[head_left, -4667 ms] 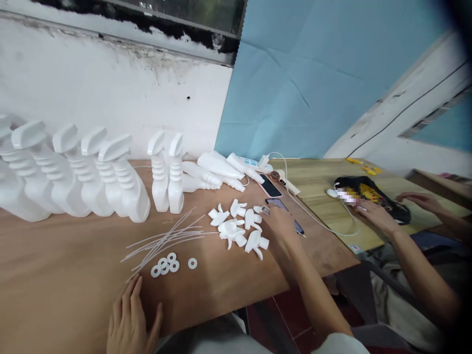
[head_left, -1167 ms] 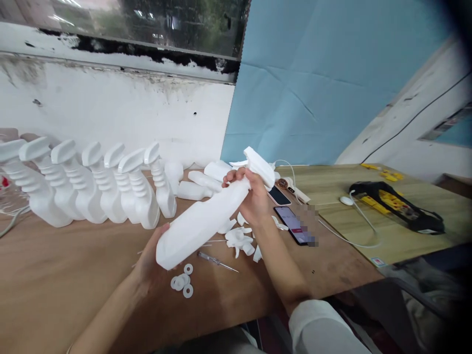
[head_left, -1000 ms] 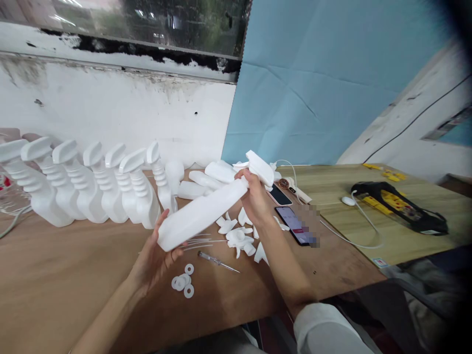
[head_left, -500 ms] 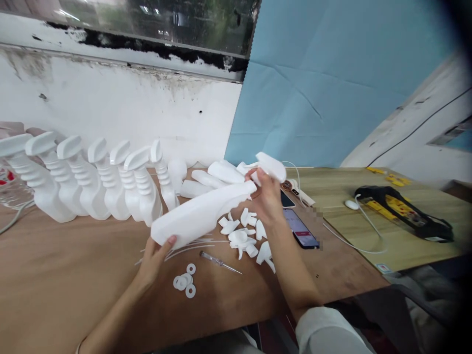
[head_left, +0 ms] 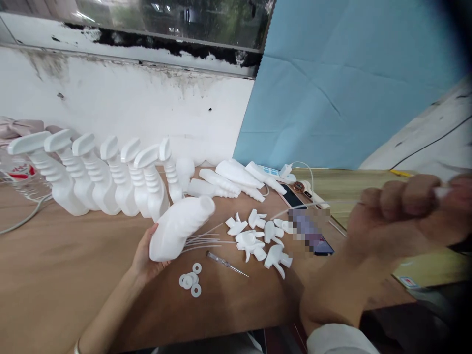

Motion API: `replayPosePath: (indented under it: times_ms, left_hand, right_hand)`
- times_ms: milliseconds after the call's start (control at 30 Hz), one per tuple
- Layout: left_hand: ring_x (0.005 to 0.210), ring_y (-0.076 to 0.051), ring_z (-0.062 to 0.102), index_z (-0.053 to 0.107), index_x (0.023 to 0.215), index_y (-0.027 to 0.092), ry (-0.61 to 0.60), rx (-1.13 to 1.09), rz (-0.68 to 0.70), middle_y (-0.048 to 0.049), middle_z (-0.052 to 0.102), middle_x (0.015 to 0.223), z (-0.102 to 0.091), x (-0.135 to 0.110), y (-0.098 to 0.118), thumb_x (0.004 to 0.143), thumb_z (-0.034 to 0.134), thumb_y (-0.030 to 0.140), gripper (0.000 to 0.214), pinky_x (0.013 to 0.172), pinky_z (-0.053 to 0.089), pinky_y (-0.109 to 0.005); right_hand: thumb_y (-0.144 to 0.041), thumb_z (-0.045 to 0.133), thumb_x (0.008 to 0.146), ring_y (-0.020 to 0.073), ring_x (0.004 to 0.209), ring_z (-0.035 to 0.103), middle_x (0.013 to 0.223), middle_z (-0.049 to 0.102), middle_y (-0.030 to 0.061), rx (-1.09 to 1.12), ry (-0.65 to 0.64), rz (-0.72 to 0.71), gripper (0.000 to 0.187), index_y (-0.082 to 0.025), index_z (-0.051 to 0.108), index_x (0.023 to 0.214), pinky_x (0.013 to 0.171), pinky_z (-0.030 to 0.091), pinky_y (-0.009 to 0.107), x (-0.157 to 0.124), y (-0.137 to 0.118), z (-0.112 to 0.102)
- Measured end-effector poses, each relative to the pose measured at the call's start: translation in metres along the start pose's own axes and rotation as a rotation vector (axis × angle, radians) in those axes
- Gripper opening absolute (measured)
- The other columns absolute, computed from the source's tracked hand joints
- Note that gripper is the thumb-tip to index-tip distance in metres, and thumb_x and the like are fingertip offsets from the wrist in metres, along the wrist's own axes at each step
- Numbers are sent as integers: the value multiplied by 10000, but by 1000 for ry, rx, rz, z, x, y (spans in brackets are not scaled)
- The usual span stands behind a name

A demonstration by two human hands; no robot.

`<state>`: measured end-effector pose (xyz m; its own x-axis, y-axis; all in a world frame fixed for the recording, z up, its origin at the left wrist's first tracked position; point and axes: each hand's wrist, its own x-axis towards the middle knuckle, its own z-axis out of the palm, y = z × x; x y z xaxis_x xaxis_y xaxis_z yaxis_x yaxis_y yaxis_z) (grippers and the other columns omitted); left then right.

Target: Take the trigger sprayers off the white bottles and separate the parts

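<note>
My left hand (head_left: 144, 256) grips the base of a white plastic bottle (head_left: 179, 225), which is tilted with its bare neck pointing up and right. No spray head sits on it. My right hand (head_left: 400, 216) is raised close to the camera at the right, blurred, and closed in a fist. A white piece (head_left: 441, 191) of the spray head shows at the fingertips, and a thin tube (head_left: 313, 206) trails from the fist toward the table. Loose white trigger pieces (head_left: 258, 237), thin tubes (head_left: 202, 237), washers (head_left: 190, 282) and a small screwdriver (head_left: 226, 263) lie under the bottle.
A row of upright white spray bottles (head_left: 96, 177) lines the back left of the brown table (head_left: 55, 275). More bottles (head_left: 236, 177) lie on their sides behind the parts. Two phones (head_left: 295, 196) and a white cable lie toward a lighter wooden table (head_left: 339, 183).
My right hand has pulled the spray head off the bottle and swung it up and right toward the camera. The left hand keeps the bottle, now lower and headless.
</note>
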<state>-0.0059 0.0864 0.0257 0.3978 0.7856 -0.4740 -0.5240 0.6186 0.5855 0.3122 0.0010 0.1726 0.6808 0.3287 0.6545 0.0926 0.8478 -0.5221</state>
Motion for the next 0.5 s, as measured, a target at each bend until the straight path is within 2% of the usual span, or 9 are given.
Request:
replayPosePath:
  times_ms: [67, 133, 200, 233, 267, 300, 367, 433, 500]
  left_hand:
    - [496, -164, 616, 559, 1021, 142, 7, -13, -13, -26, 662, 644, 9, 1, -3, 838, 446, 304, 269, 400, 498, -254]
    - [586, -168, 649, 555, 1040, 137, 7, -36, -35, -38, 686, 728, 19, 3, -5, 837, 462, 291, 271, 475, 533, -255]
    - [630, -166, 659, 546, 1074, 143, -3, -41, -46, -38, 694, 785, 28, 5, -6, 832, 481, 307, 299, 510, 542, -248]
    - [626, -164, 658, 538, 1094, 151, -8, -29, -49, -33, 694, 793, 31, 6, -6, 829, 489, 318, 317, 501, 539, -244]
    - [625, -163, 658, 530, 1114, 160, -10, -17, -49, -30, 694, 801, 34, 7, -6, 827, 495, 326, 334, 492, 537, -244]
    - [629, -165, 658, 522, 1129, 165, -9, -2, -49, -30, 693, 813, 36, 9, -5, 824, 500, 333, 348, 488, 538, -248]
    - [656, -173, 658, 516, 1140, 165, -3, 35, -46, -41, 689, 858, 39, 11, -4, 818, 511, 348, 370, 499, 544, -263]
    - [682, -179, 654, 515, 1136, 155, 14, 79, -40, -63, 678, 922, 42, 13, -4, 808, 524, 358, 386, 513, 545, -274]
    - [720, -184, 647, 509, 1137, 161, 16, 111, -18, -78, 659, 985, 47, 15, -4, 804, 527, 366, 392, 533, 539, -280]
  right_hand:
    - [-192, 699, 582, 12, 418, 438, 596, 559, -68, -179, -155, 70, 155, -300, 691, 693, 342, 318, 153, -18, -1, 13]
    - [-175, 697, 588, 122, 637, 585, 774, 646, -16, -386, -471, 154, 245, -299, 698, 799, 477, 440, 235, -33, 3, 25]
    - [-164, 674, 629, 193, 777, 595, 860, 663, 8, -549, -815, 178, 219, -277, 692, 816, 604, 469, 312, -41, 10, 33]
    - [-162, 661, 649, 192, 757, 590, 844, 663, 3, -603, -927, 157, 193, -267, 688, 808, 612, 463, 320, -43, 14, 34]
    - [-162, 653, 662, 178, 711, 581, 810, 661, -10, -640, -967, 113, 183, -264, 683, 812, 596, 456, 311, -44, 18, 35]
    - [-170, 649, 673, 164, 666, 570, 773, 657, -22, -661, -954, 71, 190, -263, 679, 836, 573, 448, 297, -44, 22, 34]
    - [-193, 656, 685, 151, 643, 563, 778, 657, -27, -684, -860, 37, 232, -258, 669, 907, 559, 442, 283, -43, 29, 32]
    - [-216, 680, 675, 141, 605, 564, 773, 655, -20, -682, -813, 89, 264, -244, 668, 936, 526, 442, 266, -40, 34, 29]
    - [-237, 697, 662, 111, 478, 533, 666, 628, -28, -661, -805, 225, 251, -221, 676, 912, 436, 423, 234, -35, 38, 25]
